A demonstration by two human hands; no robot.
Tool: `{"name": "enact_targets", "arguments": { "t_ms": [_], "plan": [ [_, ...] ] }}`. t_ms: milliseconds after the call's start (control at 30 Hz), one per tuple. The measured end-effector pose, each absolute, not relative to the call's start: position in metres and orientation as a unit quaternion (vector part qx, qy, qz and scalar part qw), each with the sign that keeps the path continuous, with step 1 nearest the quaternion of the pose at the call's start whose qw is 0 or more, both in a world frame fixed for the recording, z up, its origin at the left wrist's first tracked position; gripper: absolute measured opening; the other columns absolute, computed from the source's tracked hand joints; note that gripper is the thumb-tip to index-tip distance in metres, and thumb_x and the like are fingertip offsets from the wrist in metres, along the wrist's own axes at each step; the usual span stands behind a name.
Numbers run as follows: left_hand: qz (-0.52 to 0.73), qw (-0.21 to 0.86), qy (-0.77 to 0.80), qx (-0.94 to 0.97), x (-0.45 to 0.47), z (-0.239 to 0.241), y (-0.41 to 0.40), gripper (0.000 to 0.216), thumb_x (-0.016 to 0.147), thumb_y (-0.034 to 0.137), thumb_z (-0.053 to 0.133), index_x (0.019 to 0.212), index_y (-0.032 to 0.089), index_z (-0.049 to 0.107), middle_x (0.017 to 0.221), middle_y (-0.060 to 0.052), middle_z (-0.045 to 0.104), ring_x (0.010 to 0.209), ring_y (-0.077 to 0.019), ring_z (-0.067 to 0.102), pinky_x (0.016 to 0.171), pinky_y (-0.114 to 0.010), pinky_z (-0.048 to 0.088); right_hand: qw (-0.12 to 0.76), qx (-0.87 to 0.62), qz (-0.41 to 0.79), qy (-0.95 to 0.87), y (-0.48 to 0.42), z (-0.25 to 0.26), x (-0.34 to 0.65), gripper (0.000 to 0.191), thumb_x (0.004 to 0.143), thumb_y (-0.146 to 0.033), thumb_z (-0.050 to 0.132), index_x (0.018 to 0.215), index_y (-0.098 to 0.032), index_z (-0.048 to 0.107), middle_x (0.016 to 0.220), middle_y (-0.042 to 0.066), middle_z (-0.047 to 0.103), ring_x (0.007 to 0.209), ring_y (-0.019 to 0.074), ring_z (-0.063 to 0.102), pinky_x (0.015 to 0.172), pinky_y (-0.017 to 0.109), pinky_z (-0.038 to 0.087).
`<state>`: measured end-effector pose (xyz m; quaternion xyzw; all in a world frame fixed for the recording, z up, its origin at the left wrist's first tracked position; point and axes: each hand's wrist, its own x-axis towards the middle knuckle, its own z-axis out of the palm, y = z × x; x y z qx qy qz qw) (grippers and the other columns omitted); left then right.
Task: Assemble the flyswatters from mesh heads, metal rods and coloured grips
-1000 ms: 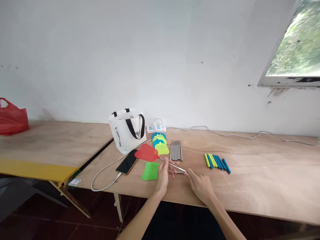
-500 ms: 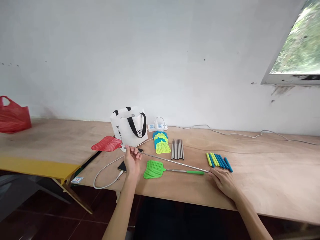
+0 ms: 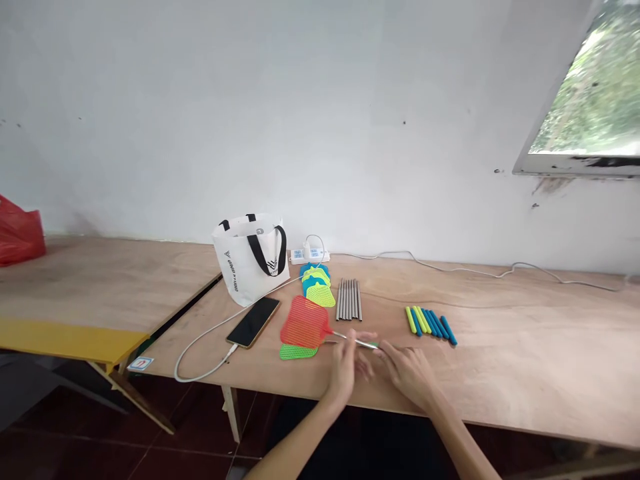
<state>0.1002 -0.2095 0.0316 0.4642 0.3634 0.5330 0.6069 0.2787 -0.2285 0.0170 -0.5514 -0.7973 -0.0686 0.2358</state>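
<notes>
Red swatter (image 3: 304,322) lies over a green swatter (image 3: 294,352) near the table's (image 3: 500,373) front edge. Left hand (image 3: 345,365) and right hand (image 3: 407,373) pinch its thin rod. It is probably light and whippy, so best gripped by the rod, not the mesh.

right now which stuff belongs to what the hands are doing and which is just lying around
In use: red swatter, its rod held by left hand and right hand; green swatter beneath it; swatter heads, metal rods, coloured grips.
Lying about: phone, tote bag, power strip, red plastic bag.
</notes>
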Motion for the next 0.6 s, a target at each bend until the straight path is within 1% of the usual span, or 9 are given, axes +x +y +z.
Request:
{"name": "enact_targets", "arguments": {
  "t_ms": [67,133,200,267,333,433,500,600],
  "plan": [
    [0.513,0.625,0.353,0.471,0.109,0.027,-0.218,0.073,0.085,0.078,0.051,0.109,0.013,0.072,0.084,-0.012,0.077,0.051,-0.0179,0.066,0.041,-0.025,0.046,0.242,-0.531,-0.043,-0.811,-0.228,0.022,0.263,0.039,0.107,-0.033,0.029,0.101,-0.022,0.066,0.080,0.005,0.076,0.066,0.0185,0.069,0.059,0.027,0.031],
    [0.512,0.629,0.345,0.473,0.106,0.028,-0.219,0.073,0.086,0.077,0.051,0.111,0.012,0.071,0.089,-0.013,0.077,0.050,-0.0174,0.066,0.041,-0.025,0.047,0.250,-0.528,-0.025,-0.811,-0.225,0.024,0.250,0.040,0.107,-0.033,0.028,0.103,-0.021,0.065,0.083,0.005,0.076,0.066,0.0179,0.070,0.058,0.027,0.033],
    [0.508,0.628,0.347,0.477,0.097,0.031,-0.215,0.070,0.087,0.075,0.052,0.108,0.012,0.072,0.091,-0.014,0.077,0.051,-0.0166,0.066,0.042,-0.025,0.047,0.259,-0.534,-0.014,-0.805,-0.223,0.024,0.243,0.040,0.108,-0.036,0.028,0.105,-0.021,0.066,0.087,0.005,0.078,0.067,0.0178,0.071,0.058,0.026,0.034],
    [0.500,0.623,0.355,0.485,0.087,0.036,-0.209,0.066,0.087,0.073,0.054,0.103,0.012,0.074,0.092,-0.014,0.077,0.054,-0.0165,0.067,0.044,-0.024,0.048,0.269,-0.540,-0.006,-0.798,-0.222,0.022,0.242,0.038,0.107,-0.039,0.031,0.110,-0.024,0.066,0.096,0.005,0.078,0.073,0.0184,0.073,0.059,0.026,0.037],
    [0.502,0.615,0.362,0.489,0.079,0.040,-0.202,0.065,0.087,0.073,0.055,0.099,0.012,0.074,0.090,-0.013,0.077,0.057,-0.0172,0.069,0.047,-0.024,0.049,0.279,-0.550,-0.007,-0.787,-0.221,0.020,0.246,0.036,0.106,-0.044,0.035,0.110,-0.026,0.067,0.101,0.004,0.078,0.078,0.0195,0.073,0.061,0.026,0.040],
    [0.525,0.596,0.376,0.477,0.071,0.045,-0.191,0.068,0.087,0.075,0.051,0.100,0.013,0.074,0.089,-0.013,0.077,0.058,-0.0175,0.069,0.048,-0.024,0.050,0.302,-0.567,-0.018,-0.766,-0.218,0.019,0.260,0.037,0.105,-0.049,0.038,0.104,-0.027,0.067,0.098,0.004,0.076,0.083,0.0212,0.072,0.064,0.027,0.044],
    [0.526,0.586,0.392,0.476,0.065,0.047,-0.184,0.069,0.087,0.076,0.051,0.104,0.013,0.073,0.092,-0.013,0.077,0.057,-0.0164,0.069,0.046,-0.022,0.049,0.325,-0.566,-0.020,-0.757,-0.215,0.019,0.270,0.037,0.105,-0.050,0.038,0.103,-0.026,0.067,0.096,0.005,0.074,0.086,0.0216,0.070,0.069,0.029,0.047],
    [0.459,0.607,0.411,0.502,0.056,0.044,-0.178,0.073,0.087,0.077,0.049,0.112,0.012,0.069,0.096,-0.015,0.077,0.050,-0.0136,0.065,0.040,-0.020,0.043,0.352,-0.557,-0.028,-0.752,-0.208,0.016,0.278,0.037,0.106,-0.045,0.036,0.109,-0.025,0.067,0.095,0.007,0.070,0.092,0.0230,0.066,0.078,0.032,0.049]
  ]
}}
